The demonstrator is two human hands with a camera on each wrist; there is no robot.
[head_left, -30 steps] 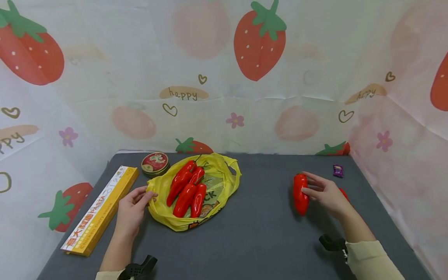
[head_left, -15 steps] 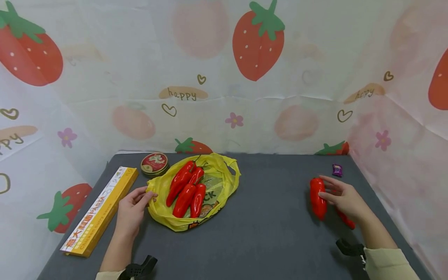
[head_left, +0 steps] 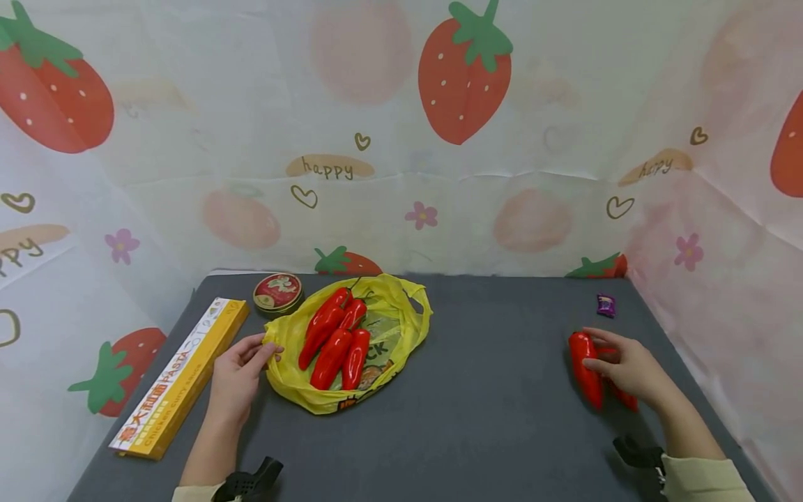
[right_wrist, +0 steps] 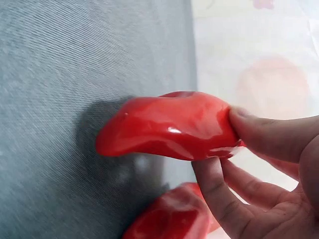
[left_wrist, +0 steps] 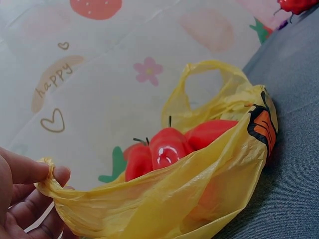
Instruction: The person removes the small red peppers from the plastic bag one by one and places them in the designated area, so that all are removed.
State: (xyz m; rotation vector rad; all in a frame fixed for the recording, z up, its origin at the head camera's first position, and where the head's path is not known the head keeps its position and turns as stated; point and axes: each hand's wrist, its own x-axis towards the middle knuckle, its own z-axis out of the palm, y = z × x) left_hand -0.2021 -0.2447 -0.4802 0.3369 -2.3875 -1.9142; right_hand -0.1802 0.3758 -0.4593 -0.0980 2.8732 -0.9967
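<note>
A yellow plastic bag (head_left: 285,380) lies open on the dark table with several red peppers (head_left: 332,357) in it. My left hand (head_left: 237,376) pinches the bag's left rim between thumb and fingers; the left wrist view shows the bag's edge (left_wrist: 89,204) held up. On the right, my right hand (head_left: 633,366) pinches a red pepper (head_left: 586,373) by its upper end. In the right wrist view this pepper (right_wrist: 169,127) casts a shadow on the cloth. Another red pepper (head_left: 627,399) lies partly hidden behind the right hand's fingers.
A yellow and white pasta box (head_left: 182,380) lies along the left side. A round tin (head_left: 278,293) stands behind the bag's left edge. A small purple packet (head_left: 606,305) lies at the back right, beyond the right hand. Printed cloth hangs behind the table.
My right hand has moved right and toward the near side with its pepper, which is now beside the other pepper. My left hand has kept its hold on the bag's rim.
</note>
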